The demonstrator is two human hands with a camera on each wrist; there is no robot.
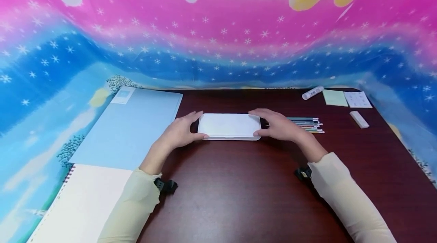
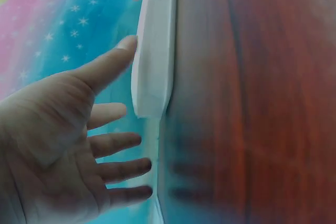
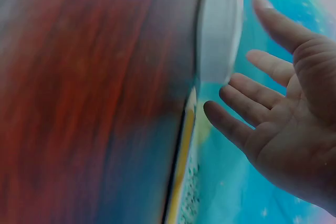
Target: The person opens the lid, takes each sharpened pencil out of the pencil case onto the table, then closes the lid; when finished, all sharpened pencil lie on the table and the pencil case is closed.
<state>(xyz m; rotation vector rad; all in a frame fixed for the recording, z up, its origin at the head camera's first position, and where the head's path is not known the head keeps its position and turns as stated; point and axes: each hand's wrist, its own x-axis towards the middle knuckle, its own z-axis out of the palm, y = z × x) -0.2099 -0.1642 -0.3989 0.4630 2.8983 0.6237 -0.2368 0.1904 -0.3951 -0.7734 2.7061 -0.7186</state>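
Both hands flank white case [image 1: 228, 126] w/ spread fingers: left hand [image 1: 181, 132], right hand [image 1: 278, 125], thumbs touching front edge.

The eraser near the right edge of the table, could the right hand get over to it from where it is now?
Probably yes. The right hand rests at the white case's right end, fingers relaxed. Between it and the eraser lie only flat coloured pens and bare table, so the hand could pass over them.

A home study corner: a dark brown wooden desk [image 1: 239, 197] holds stationery, backed by a pink-and-blue starry fabric backdrop [image 1: 218, 38].
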